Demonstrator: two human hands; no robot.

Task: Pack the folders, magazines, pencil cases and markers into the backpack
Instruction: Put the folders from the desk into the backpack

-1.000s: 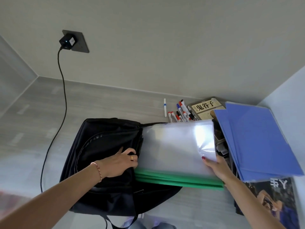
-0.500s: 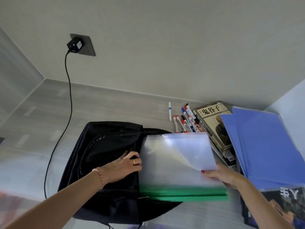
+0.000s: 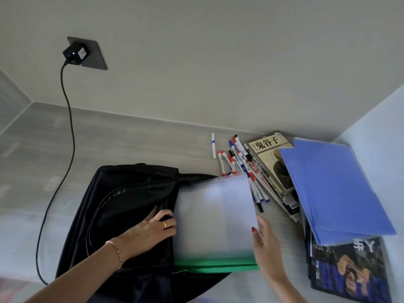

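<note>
In the head view, a black backpack [image 3: 122,211] lies flat on the grey surface [image 3: 131,136], its opening turned toward the person's right. The left hand [image 3: 150,232] curls its fingers [image 3: 168,217] round the edge of that opening, apparently to hold the mouth wide and keep the bag from sliding under the push. A clear folder with a green spine [image 3: 214,221] sits partly inside the opening, its outer half protruding and blurred. The right hand [image 3: 265,248] lies flat against the folder's outer edge, fingers straight and gripping nothing, most likely so the palm can drive the sheets in without buckling them.

Waiting beside the bag are the markers [image 3: 238,165], scattered just beyond the folder's far corner, a stack of magazines [image 3: 271,162] next to them, blue folders [image 3: 334,189] laid across that stack, and another magazine [image 3: 349,272] nearest the person. No pencil case can be made out. A charger [image 3: 75,53] sits in the wall socket, its cable [image 3: 70,136] trailing down past the bag.
</note>
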